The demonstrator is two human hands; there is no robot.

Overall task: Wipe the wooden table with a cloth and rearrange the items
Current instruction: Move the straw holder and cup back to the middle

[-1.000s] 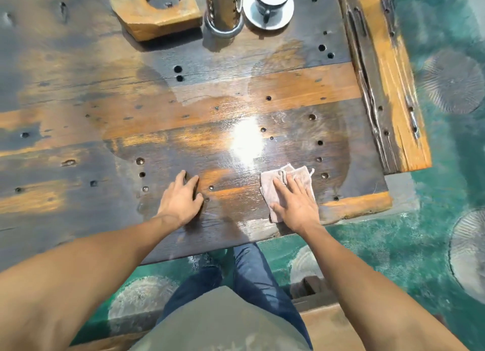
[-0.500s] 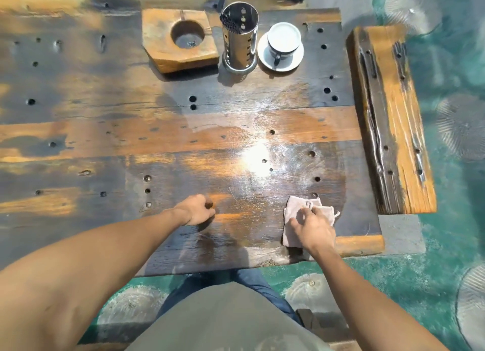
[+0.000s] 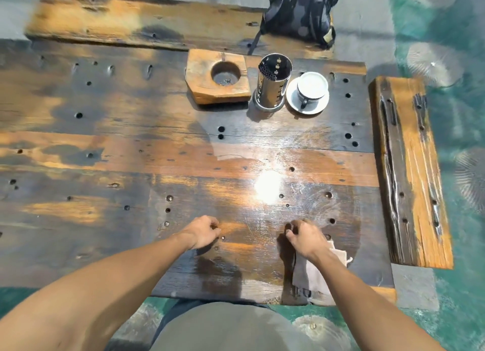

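Fingers of my right hand [image 3: 305,239] are curled shut around the top of the cloth [image 3: 308,272], pinching it so it hangs in a loose beige fold beneath my wrist, above the near right part of the desk [image 3: 105,167]. Its lower end reaches toward the desk's near edge; I cannot tell whether it touches the wood. My left hand [image 3: 200,232] is clenched into a loose fist with nothing in it, knuckles down close to the wood, well to the left of the cloth.

Between and beyond both hands the dark planks shine wet, with a bright glare spot further out. At the far side stand 3 items in a row: a wooden block [image 3: 217,76] with a round hollow, a perforated metal cylinder [image 3: 273,83] just beside it, and a white cup [image 3: 312,87] on a white saucer [image 3: 294,98] touching the cylinder's base on the right. A dark backpack [image 3: 299,12] sits on the plank beyond the desk. A worn orange plank [image 3: 412,167] runs along the desk's right side.
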